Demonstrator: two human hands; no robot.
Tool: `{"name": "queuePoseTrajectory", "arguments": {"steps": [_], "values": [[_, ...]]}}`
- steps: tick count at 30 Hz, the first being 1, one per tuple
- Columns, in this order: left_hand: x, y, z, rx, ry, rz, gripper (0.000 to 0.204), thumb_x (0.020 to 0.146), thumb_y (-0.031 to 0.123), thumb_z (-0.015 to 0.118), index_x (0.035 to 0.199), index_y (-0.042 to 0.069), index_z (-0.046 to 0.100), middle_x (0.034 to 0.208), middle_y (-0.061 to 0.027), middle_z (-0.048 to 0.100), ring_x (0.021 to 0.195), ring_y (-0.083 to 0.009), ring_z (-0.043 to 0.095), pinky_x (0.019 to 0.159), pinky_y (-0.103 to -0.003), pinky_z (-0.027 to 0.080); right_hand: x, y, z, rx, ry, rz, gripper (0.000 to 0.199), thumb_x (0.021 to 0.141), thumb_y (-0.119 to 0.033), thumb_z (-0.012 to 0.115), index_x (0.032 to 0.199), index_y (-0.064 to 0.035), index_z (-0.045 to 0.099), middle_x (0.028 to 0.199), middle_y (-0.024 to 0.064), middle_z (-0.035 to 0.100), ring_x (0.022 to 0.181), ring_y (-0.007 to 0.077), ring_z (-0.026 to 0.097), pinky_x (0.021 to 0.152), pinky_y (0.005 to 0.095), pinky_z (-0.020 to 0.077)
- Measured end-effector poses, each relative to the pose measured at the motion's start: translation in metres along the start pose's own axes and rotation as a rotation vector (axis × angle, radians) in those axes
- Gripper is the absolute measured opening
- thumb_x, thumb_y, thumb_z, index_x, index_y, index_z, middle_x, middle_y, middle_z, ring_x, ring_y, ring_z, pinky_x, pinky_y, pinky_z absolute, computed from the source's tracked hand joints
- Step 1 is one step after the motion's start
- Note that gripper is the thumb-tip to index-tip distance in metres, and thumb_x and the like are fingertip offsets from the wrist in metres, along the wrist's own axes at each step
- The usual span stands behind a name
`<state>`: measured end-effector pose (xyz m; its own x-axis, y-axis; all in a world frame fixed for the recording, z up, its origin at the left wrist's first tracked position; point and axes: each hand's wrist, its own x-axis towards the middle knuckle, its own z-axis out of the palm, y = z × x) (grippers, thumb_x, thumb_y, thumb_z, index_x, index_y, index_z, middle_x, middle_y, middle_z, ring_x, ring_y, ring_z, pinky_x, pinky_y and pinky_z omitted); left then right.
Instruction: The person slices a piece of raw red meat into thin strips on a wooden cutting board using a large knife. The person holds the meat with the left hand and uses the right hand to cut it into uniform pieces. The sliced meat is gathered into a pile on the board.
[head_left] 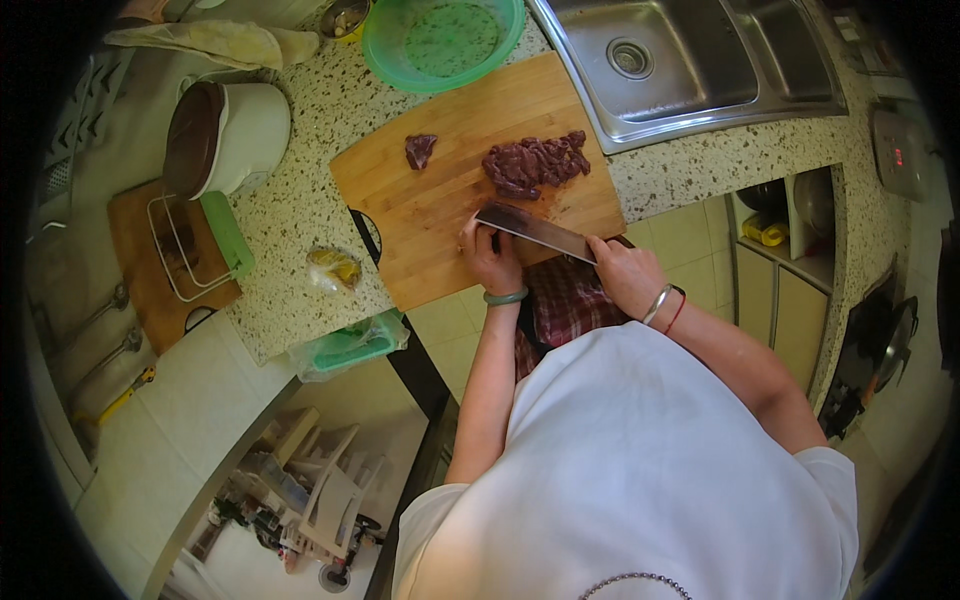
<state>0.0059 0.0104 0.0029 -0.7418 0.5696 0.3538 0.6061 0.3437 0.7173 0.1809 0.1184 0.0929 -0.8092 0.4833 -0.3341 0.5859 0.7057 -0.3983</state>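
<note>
My right hand (627,278) grips the handle of a broad kitchen knife (540,232), its blade slanting up and left over the near part of a wooden cutting board (400,228). At the blade's far end is my left hand (491,262), its fingers curled against the knife near the board's front edge. Whether those fingers hold anything is hidden. Beyond the blade lies a heap of cut dark red meat (535,164). One separate small piece of dark meat (420,151) rests farther left on the board.
A green basin (374,50) stands behind the board, with a steel sink (600,105) to the right. Left are a white container with a brown lid (255,135), a second wooden board (140,230) and a small clear bag (333,269). A green plastic-lined bin (355,345) hangs at the counter edge.
</note>
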Motion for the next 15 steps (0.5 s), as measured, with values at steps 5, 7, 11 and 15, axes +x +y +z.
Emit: {"name": "queuePoseTrajectory", "arguments": {"steps": [5,7,11,15], "values": [[-0.0037,-0.0019,-0.0001,-0.093,-0.01,-0.09,0.022,0.08,-0.006,0.06,0.102,-0.002,0.062,0.105,-0.0142,0.058,0.096,-0.0338,0.057,0.084,-0.037,0.046,-0.003,-0.0049,-0.0068,0.035,-0.003,-0.015,0.024,0.087,-0.008,0.052,0.11,-0.003,0.053,0.074,0.0142,0.063,0.062,0.0324,0.066,0.053,0.0431,0.0521],[-0.0028,-0.0031,0.0002,-0.105,-0.008,-0.091,0.022,0.08,-0.006,0.06,0.102,-0.002,0.062,0.105,-0.0142,0.058,0.096,-0.0338,0.057,0.085,-0.038,0.046,-0.0035,-0.0047,-0.004,0.038,-0.003,-0.011,0.024,0.087,-0.008,0.052,0.111,-0.0028,0.053,0.074,0.0144,0.063,0.062,0.0326,0.066,0.053,0.0433,0.0521],[-0.0016,0.0009,-0.0009,-0.076,-0.008,-0.072,0.022,0.08,-0.007,0.06,0.101,-0.002,0.063,0.104,-0.0148,0.058,0.097,-0.0341,0.057,0.085,-0.038,0.046,-0.0023,-0.0043,-0.0024,0.047,-0.001,-0.007,0.022,0.087,-0.008,0.052,0.108,-0.0027,0.053,0.074,0.0147,0.063,0.062,0.0331,0.065,0.053,0.0439,0.0521],[-0.0017,0.0003,-0.0015,-0.034,-0.005,-0.034,0.021,0.078,-0.009,0.06,0.099,-0.002,0.063,0.105,-0.0154,0.059,0.098,-0.0348,0.057,0.086,-0.038,0.046,0.0014,-0.0036,-0.0034,0.045,-0.025,-0.007,0.017,0.086,-0.008,0.052,0.103,-0.0027,0.053,0.072,0.0151,0.063,0.062,0.0336,0.066,0.053,0.044,0.0522]]}}
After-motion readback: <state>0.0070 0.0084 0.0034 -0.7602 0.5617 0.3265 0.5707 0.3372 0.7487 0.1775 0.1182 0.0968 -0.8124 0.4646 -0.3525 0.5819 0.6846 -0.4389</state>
